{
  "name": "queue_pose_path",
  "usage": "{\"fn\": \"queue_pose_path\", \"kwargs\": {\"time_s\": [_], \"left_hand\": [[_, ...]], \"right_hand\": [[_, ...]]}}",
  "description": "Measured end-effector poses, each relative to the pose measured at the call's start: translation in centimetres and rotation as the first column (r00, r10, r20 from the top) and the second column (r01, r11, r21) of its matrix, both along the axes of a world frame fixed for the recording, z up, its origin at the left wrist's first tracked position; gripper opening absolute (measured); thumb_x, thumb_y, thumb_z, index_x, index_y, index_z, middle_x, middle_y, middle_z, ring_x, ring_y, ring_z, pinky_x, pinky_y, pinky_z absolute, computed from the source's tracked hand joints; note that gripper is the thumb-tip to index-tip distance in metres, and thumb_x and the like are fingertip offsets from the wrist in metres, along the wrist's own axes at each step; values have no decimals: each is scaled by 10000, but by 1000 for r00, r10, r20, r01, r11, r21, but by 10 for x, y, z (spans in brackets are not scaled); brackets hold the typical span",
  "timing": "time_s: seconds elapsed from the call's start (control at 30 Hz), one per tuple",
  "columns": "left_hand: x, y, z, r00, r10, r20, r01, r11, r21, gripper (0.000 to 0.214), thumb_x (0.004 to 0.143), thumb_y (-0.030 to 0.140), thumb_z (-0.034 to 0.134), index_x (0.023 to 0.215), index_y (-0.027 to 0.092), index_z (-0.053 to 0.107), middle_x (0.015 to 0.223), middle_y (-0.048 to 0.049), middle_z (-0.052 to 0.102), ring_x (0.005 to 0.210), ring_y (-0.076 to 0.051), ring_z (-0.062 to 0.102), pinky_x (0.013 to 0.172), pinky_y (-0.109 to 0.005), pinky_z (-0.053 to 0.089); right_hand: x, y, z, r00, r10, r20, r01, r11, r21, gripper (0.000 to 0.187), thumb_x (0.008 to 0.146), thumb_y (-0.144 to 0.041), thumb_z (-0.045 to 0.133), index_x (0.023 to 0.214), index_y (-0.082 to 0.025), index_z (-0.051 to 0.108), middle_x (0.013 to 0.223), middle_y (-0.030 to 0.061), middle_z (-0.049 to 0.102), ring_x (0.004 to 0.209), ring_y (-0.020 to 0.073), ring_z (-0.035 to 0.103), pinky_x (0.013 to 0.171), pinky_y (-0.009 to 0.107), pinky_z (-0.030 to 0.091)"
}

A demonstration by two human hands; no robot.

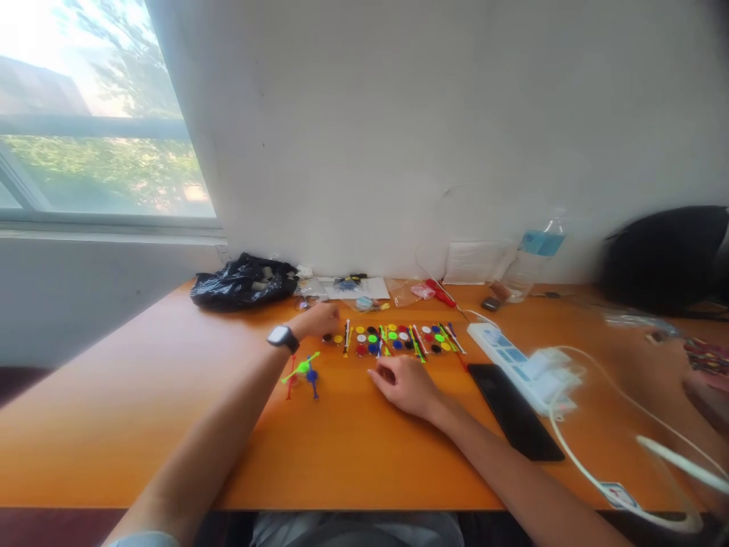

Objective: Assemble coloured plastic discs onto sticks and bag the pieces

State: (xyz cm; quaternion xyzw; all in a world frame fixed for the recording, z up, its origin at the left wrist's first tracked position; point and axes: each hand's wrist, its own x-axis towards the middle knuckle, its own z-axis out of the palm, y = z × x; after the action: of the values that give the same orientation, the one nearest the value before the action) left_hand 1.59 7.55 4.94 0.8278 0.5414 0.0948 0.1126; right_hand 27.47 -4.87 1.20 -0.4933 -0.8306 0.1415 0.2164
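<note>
My left hand [320, 319], with a watch [282, 336] on its wrist, is over the left end of a row of small plastic pieces. Its fingers are curled together; whatever they hold is hidden. Just below it lie a black disc [326, 339] and a yellow disc [338, 339]. My right hand [407, 386] rests on the table in front of the row, thumb and forefinger apart, nothing seen between them. Between my forearms stands a joined piece [304, 368] of green, red and blue rods and discs. Coloured discs [373, 339] and thin rods [419, 346] alternate along the row.
A black phone-like slab [515, 414] and a white power strip [506, 361] with cables lie right of my right hand. Behind are a black plastic bag [244, 282], a red-handled tool [441, 293] and a bottle [529, 266]. Another person's hand [664, 368] is at far right.
</note>
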Motion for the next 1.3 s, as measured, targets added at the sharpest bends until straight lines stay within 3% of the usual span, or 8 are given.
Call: {"fn": "queue_pose_path", "kwargs": {"time_s": [0.2, 0.53, 0.83, 0.97, 1.13, 1.23, 1.3], "left_hand": [[22, -6, -5, 999, -6, -46, 5, 1000, -16, 395, 930, 362, 476, 670, 163, 696, 666, -120, 693, 614, -203, 614, 590, -302, 419], [34, -10, -14, 991, 40, -130, -37, 999, 29, 387, 907, 418, 523, 692, 170, 728, 815, -180, 742, 777, -285, 702, 696, -333, 460], [30, -6, -16, 991, 57, -118, -58, 998, -11, 334, 872, 416, 541, 671, 185, 675, 849, -163, 745, 763, -279, 691, 647, -325, 433], [24, -8, -3, 993, 64, -97, -67, 997, -32, 284, 817, 337, 556, 576, 191, 595, 689, -116, 684, 643, -229, 624, 608, -313, 389], [19, -16, 28, 999, 45, -8, -46, 999, -5, 246, 842, 290, 508, 621, 189, 550, 641, -54, 589, 572, -166, 499, 565, -302, 312], [19, -32, 51, 997, -38, 61, 38, 999, -5, 256, 893, 299, 469, 688, 184, 569, 660, -15, 560, 597, -142, 477, 579, -282, 321], [22, -49, 63, 969, -160, 187, 168, 985, -28, 249, 924, 314, 455, 770, 182, 599, 695, 5, 561, 621, -132, 483, 584, -260, 345]], "right_hand": [[2, 1, 0, 1000, 3, -5, -3, 1000, -4, 339, 981, -399, 572, 709, -199, 600, 664, 21, 660, 598, 143, 536, 588, 271, 276], [2, -1, 3, 1000, 3, 4, -3, 1000, -9, 318, 980, -389, 584, 729, -196, 610, 677, 25, 677, 610, 144, 558, 586, 272, 266], [2, -1, 3, 1000, 13, -6, -13, 1000, -9, 304, 977, -382, 595, 734, -201, 618, 687, 22, 687, 613, 145, 570, 591, 269, 279], [2, 0, 5, 1000, 4, -7, -4, 1000, -14, 300, 974, -376, 597, 730, -201, 622, 681, 23, 684, 605, 144, 558, 591, 268, 283], [4, 2, 2, 997, -6, -74, 3, 999, -34, 296, 954, -375, 615, 716, -199, 614, 658, 13, 652, 589, 140, 532, 582, 270, 296], [3, 5, 0, 959, 5, -283, -38, 993, -114, 283, 947, -423, 624, 775, -199, 632, 678, 9, 634, 608, 143, 533, 577, 262, 344], [2, 8, 1, 881, -18, -474, -100, 969, -224, 305, 941, -497, 627, 872, -200, 643, 702, 5, 634, 604, 142, 543, 564, 255, 386]]}}
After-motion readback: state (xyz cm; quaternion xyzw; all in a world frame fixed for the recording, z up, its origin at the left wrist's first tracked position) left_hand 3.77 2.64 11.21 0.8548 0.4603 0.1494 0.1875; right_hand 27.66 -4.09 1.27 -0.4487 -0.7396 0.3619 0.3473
